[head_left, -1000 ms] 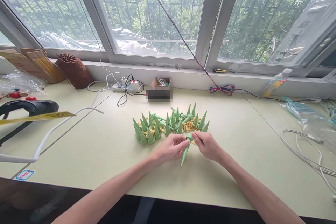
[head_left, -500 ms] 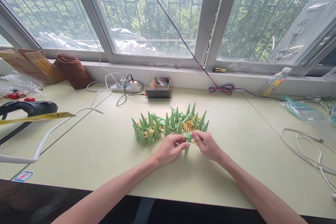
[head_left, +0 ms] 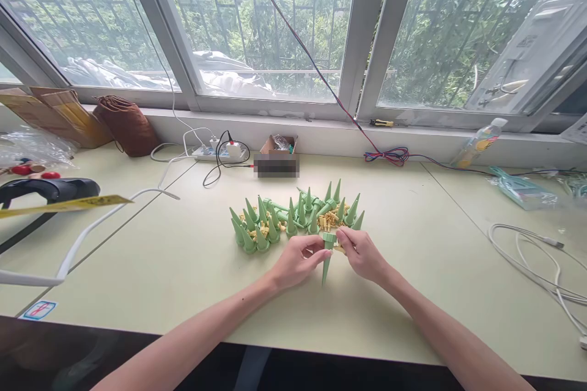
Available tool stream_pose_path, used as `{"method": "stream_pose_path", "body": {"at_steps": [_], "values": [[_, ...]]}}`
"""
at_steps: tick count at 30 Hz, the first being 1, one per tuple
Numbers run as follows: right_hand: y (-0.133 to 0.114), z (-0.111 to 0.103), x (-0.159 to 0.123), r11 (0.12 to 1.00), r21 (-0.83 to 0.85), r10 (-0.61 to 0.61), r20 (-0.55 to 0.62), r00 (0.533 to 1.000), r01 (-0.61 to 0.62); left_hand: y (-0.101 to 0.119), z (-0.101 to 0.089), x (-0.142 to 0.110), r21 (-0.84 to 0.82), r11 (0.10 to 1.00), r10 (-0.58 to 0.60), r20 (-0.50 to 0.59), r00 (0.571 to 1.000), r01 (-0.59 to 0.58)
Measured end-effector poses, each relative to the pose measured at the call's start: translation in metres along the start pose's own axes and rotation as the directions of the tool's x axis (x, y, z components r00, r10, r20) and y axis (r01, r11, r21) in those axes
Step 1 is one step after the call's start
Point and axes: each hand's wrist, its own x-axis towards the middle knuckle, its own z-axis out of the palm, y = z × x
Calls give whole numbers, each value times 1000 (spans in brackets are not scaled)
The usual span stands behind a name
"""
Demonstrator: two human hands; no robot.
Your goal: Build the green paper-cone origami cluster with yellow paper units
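My left hand is closed around a green plastic watering spike, its ribbed cap up and its point down toward me. Close against the cap's right side is my right hand, with thumb and fingers pinched together. A bit of a small yellow plastic piece shows at those fingers; the rest is hidden. Just beyond the hands, several more green spikes stand on their caps with points up, and some lie on their sides. Loose yellow plastic pieces are heaped among them.
The pale table runs up to the window sill. Behind the spikes stands a small cardboard box beside a power strip. White cables lie at right, near a plastic bottle. A black headset is at left.
Both hands keep almost the same place and grip on the spike. The whole view has shifted very slightly.
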Motion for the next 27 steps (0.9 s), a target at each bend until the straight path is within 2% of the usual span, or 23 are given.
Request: {"method": "stream_pose_path", "body": {"at_steps": [15,27], "values": [[3,4,-3,999,32,5,-49,999,-3,3,2,-2,-15,1000,5,-29,1000,-5],[6,7,-3,996,82,51,-34,998,-48,-4,4,-3,79,992,103,-66,993,-98]]}}
